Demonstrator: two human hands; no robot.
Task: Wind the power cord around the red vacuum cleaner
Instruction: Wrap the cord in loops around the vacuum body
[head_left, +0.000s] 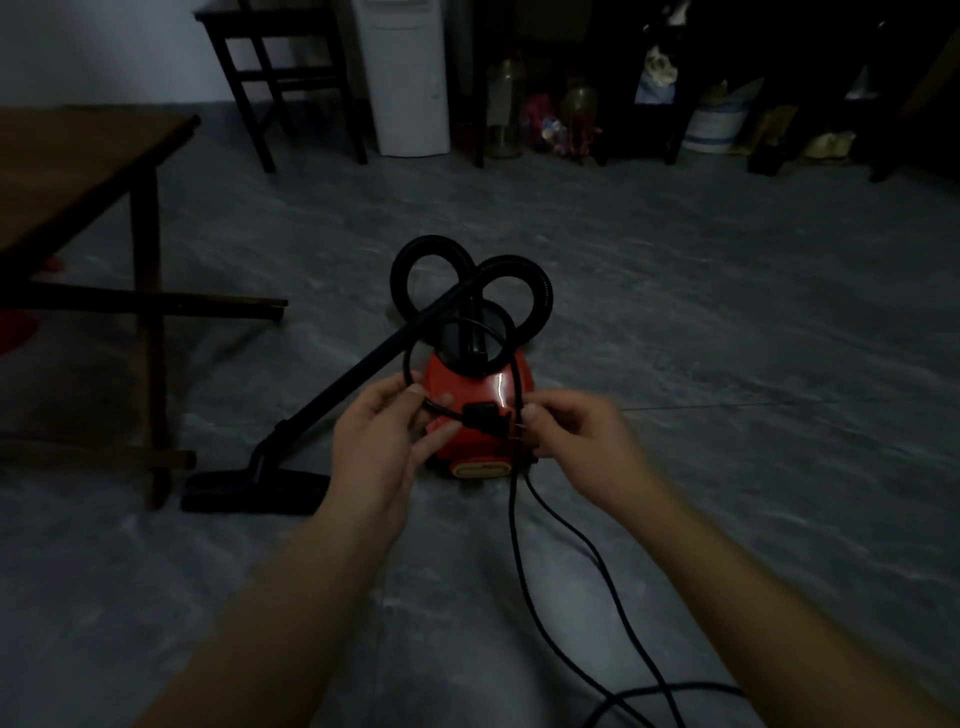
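The red vacuum cleaner (480, 387) stands on the grey floor in the middle of the view, its black hose (470, 280) coiled in two loops on top. My left hand (379, 441) pinches the black power cord just behind its plug (483, 415), held in front of the red body. A loop of cord rises from that hand over the top of the cleaner. My right hand (576, 431) pinches the power cord (524, 551) at the cleaner's right side. From there two strands run down across the floor toward the bottom edge.
The black wand (358, 374) slants down left to a floor nozzle (254, 491). A wooden table (88, 156) stands at the left, a dark chair (280, 78) and white appliance (402, 78) at the back. Cluttered shelves line the far right.
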